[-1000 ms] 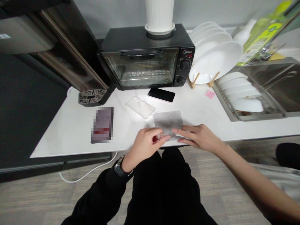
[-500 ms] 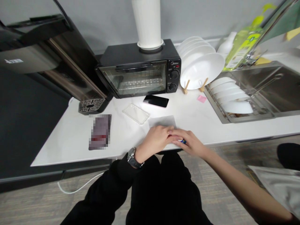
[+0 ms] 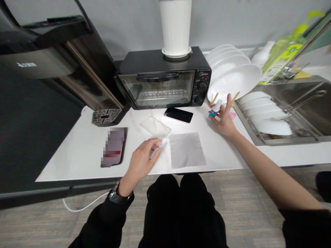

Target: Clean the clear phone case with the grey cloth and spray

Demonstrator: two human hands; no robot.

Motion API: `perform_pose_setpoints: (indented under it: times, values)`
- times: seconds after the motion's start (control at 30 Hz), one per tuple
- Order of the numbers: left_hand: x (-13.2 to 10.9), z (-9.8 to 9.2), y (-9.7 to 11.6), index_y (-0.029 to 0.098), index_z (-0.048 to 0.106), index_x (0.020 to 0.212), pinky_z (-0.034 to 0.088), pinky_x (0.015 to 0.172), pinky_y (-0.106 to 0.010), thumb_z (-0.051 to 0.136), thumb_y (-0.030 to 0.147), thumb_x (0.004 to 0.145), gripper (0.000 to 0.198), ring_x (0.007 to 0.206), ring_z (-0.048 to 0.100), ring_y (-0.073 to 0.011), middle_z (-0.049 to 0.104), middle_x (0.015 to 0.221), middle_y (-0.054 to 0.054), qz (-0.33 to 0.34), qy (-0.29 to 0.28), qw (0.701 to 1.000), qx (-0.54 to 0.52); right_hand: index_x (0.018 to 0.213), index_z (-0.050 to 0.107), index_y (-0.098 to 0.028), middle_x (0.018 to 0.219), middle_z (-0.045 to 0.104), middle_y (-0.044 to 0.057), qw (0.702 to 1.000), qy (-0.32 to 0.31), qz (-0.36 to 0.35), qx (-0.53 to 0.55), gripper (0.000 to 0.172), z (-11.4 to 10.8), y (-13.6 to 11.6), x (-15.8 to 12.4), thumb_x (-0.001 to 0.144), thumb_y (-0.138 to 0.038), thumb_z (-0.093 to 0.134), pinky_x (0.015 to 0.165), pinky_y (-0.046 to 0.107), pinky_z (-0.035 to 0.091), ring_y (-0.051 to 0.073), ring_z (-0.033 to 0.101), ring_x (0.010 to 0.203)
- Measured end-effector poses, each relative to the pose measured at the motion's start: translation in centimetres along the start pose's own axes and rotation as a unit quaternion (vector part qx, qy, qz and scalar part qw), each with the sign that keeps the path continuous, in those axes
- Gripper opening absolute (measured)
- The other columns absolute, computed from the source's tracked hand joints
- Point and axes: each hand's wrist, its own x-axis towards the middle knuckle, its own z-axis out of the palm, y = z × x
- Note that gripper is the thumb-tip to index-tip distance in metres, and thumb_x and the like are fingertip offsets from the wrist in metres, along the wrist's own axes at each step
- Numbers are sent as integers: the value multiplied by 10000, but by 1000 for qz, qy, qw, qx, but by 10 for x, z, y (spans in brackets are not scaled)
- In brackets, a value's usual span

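My right hand (image 3: pixel 224 121) grips a small spray bottle (image 3: pixel 215 109) with a blue label and a whitish top, in front of the plates; its index finger is raised. My left hand (image 3: pixel 142 156) hovers over the counter with its fingers curved and apart, nothing visible in them. Its fingertips are close to the near corner of a clear phone case (image 3: pixel 155 127). Between my hands a grey cloth (image 3: pixel 187 150) lies flat near the counter's front edge. Behind the cloth rests a phone (image 3: pixel 178 115) with a dark screen.
Another phone (image 3: pixel 114 147), partly pixelated, lies at the left. A black toaster oven (image 3: pixel 162 88) stands at the back, beside a drinks dispenser (image 3: pixel 107 117). White plates (image 3: pixel 232 79) lean in a wooden rack, left of the sink (image 3: pixel 307 98). A pink note (image 3: pixel 233 115) lies behind my right hand.
My hands, together over the cloth before, have parted. The right has moved right and back with the spray bottle; the left has moved left, uncovering the cloth.
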Motion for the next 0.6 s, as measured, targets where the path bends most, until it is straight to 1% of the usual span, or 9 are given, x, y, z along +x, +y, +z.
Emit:
perform_pose_setpoints:
  times: [0.1,0.17,0.2,0.3,0.4,0.43,0.5,0.53,0.6]
  values:
    - [-2,-4,0,224,629,1262,516,996,-395,515,359,1059,269,1113,654,-250,709,1228,-75,44,2,999,33,1675,34,-216,1590,363,246,985,122,6,-119,1041,-3,-37,-28,915,-459,703,1064,635,501,414,503,1367]
    - [-7,4,9,237,593,1377,475,1111,-435,512,395,1067,357,1279,598,-270,659,1383,-89,106,-31,993,43,1615,299,-218,1552,412,236,974,157,25,-162,812,1,-69,-53,938,-437,691,1078,649,486,419,495,1371]
    - [-11,11,15,251,556,1444,444,1163,-456,529,427,1060,423,1351,558,-277,612,1472,-89,144,-57,987,45,1564,397,-225,1469,504,221,981,114,28,-156,674,6,-83,-65,972,-431,645,1060,630,506,395,555,1302]
    - [-24,33,35,297,434,1574,323,1262,-559,615,536,995,652,1502,418,-332,427,1661,-81,222,-126,964,71,1463,530,-215,1416,580,215,987,-31,28,-155,573,28,-109,-84,976,-497,633,1051,645,503,402,574,1274]
    - [-25,34,35,313,388,1609,257,1288,-597,608,609,971,737,1541,360,-352,356,1702,-82,229,-143,959,86,1157,699,-231,1407,608,177,988,-84,23,-130,312,42,-114,-83,957,-468,666,1055,624,493,386,565,1280]
    - [-20,29,28,309,371,1619,253,1293,-584,574,614,988,730,1546,356,-340,350,1705,-82,218,-137,963,86,1035,710,-235,1344,648,155,990,-92,28,-101,224,43,-114,-82,963,-441,658,1023,580,518,353,607,1211]
    - [-5,15,8,288,332,1638,259,1292,-564,491,576,1041,682,1551,352,-312,336,1711,-90,169,-104,975,95,928,671,-236,1103,725,101,993,-94,70,-22,202,43,-114,-81,975,-429,635,841,444,576,259,678,933]
    - [3,8,-3,276,342,1634,270,1281,-579,468,552,1057,652,1547,355,-320,336,1710,-102,130,-75,982,111,931,641,-239,938,724,57,991,-82,106,30,218,42,-115,-82,976,-451,629,697,365,560,208,655,757]
    - [15,2,-18,262,442,1584,252,1256,-657,467,560,1053,610,1551,325,-377,336,1706,-124,83,-44,985,144,965,582,-248,663,613,-44,970,-35,184,154,275,38,-115,-85,953,-513,655,487,256,416,138,513,509]
